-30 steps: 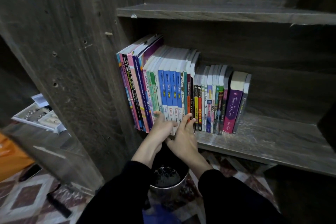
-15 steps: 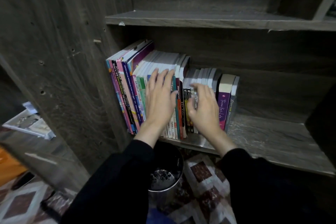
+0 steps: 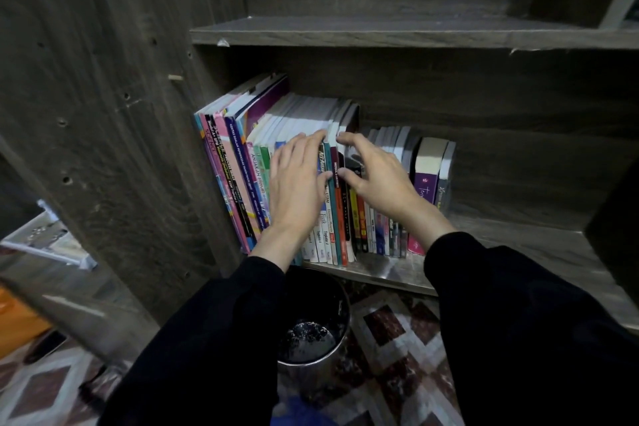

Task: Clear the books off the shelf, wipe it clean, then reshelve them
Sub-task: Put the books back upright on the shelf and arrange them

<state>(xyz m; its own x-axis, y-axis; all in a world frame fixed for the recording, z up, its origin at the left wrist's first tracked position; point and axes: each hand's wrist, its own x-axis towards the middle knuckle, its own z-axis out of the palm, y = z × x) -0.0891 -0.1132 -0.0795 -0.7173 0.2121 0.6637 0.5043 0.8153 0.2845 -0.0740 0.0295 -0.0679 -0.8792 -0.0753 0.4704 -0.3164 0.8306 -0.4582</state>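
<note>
A row of books stands upright at the left end of the dark wooden shelf (image 3: 518, 252). The tall workbooks (image 3: 242, 162) lean against the side panel, and shorter paperbacks (image 3: 380, 235) follow, ending in a purple book (image 3: 423, 183). My left hand (image 3: 297, 190) lies flat on the spines of the tall blue and green books, its fingertips at their top edges. My right hand (image 3: 380, 180) is beside it. Its index finger curls over the top of a dark red book (image 3: 334, 162) and its thumb is on the spine.
A metal bin (image 3: 311, 339) with dark contents stands on the patterned floor (image 3: 390, 328) right below my arms. The shelf's right half is bare wood. Another shelf board (image 3: 380, 33) runs above. A white tray (image 3: 52, 242) sits on a ledge to the left.
Both hands rose from the bottom of the spines to the top of the tall books. My right hand shifted left from the short paperbacks to the dark red book.
</note>
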